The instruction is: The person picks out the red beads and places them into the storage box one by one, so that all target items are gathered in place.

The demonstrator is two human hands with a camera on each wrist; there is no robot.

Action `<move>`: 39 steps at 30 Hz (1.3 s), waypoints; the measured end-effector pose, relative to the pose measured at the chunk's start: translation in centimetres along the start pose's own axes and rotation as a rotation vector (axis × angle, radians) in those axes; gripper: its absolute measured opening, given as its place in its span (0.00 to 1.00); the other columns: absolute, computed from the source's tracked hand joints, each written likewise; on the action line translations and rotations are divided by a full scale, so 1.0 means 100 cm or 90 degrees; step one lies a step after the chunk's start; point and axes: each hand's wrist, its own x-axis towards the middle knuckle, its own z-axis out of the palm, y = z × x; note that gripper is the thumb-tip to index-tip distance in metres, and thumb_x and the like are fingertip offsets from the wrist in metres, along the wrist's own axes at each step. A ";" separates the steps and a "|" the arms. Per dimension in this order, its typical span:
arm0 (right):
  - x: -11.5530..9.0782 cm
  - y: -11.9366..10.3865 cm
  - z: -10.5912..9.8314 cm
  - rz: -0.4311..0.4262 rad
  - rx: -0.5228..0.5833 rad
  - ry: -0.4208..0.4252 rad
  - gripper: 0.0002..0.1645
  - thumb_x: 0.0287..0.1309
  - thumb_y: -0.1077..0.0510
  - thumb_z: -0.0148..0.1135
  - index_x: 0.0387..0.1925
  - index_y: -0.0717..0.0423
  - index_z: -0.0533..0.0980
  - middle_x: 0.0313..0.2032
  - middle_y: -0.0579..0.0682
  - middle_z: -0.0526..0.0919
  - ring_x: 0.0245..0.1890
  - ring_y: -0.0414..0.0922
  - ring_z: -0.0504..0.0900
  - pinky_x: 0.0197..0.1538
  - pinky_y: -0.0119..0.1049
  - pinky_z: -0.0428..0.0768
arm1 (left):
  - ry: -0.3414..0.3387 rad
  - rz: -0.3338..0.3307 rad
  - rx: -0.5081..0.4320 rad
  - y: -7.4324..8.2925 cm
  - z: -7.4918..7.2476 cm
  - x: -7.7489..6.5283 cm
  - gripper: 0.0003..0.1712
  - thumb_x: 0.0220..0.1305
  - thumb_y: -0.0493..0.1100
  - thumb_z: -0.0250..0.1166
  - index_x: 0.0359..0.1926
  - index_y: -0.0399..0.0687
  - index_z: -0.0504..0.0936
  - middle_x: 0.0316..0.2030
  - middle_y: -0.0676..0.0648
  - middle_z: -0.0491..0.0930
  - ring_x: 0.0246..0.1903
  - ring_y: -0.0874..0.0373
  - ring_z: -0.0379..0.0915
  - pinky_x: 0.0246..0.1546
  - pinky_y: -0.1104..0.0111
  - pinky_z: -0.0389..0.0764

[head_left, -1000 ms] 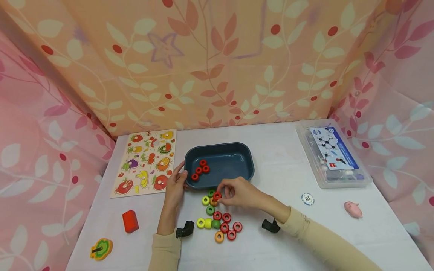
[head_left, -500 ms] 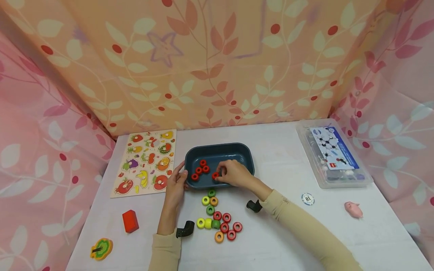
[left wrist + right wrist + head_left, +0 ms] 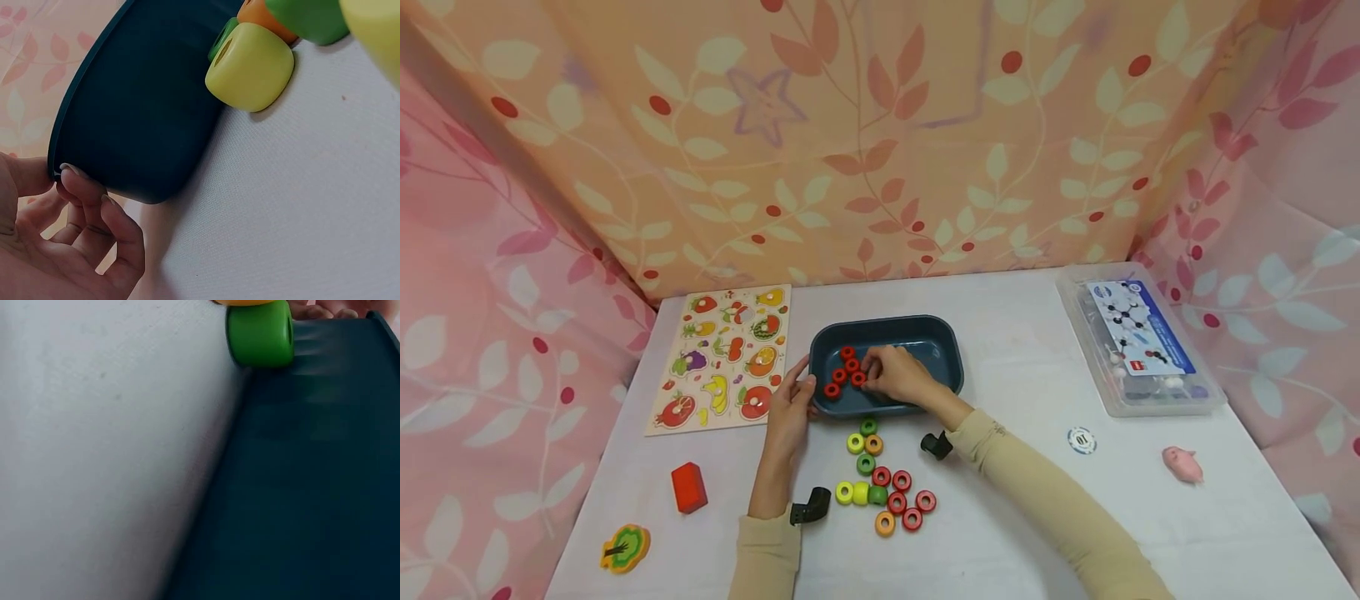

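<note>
A: ok so what's the left hand (image 3: 788, 407) up to, just parked?

B: nah, it's pinching the rim of the dark blue tray (image 3: 934, 354), which sits just ahead of it and to its right. my guess is that stops the tray sliding around while the other hand's inside.

A: and the right hand (image 3: 901, 375)?

B: down in the tray, fingertips pinching a red bead (image 3: 858, 380) as far as I can make out. its wrist cam misses the fingers tho. probably kept low so the bead doesn't bounce. four more red beads (image 3: 832, 390) are bunched just left of those fingertips.

A: loose ones?

B: mixed beads (image 3: 861, 494) on the desk (image 3: 955, 558), between the forearms, so an easy reach I reckon. a green bead (image 3: 261, 334) is nearest the right hand, by the tray wall; can't tell if they touch.
</note>
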 end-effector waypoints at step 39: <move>-0.100 -0.014 0.010 -0.189 -0.084 -0.230 0.13 0.52 0.52 0.76 0.41 0.40 0.86 0.38 0.33 0.81 0.38 0.33 0.75 0.41 0.26 0.73 | 0.010 0.041 -0.006 -0.004 0.000 0.001 0.25 0.75 0.49 0.57 0.71 0.63 0.71 0.42 0.39 0.74 0.28 0.56 0.71 0.31 0.68 0.78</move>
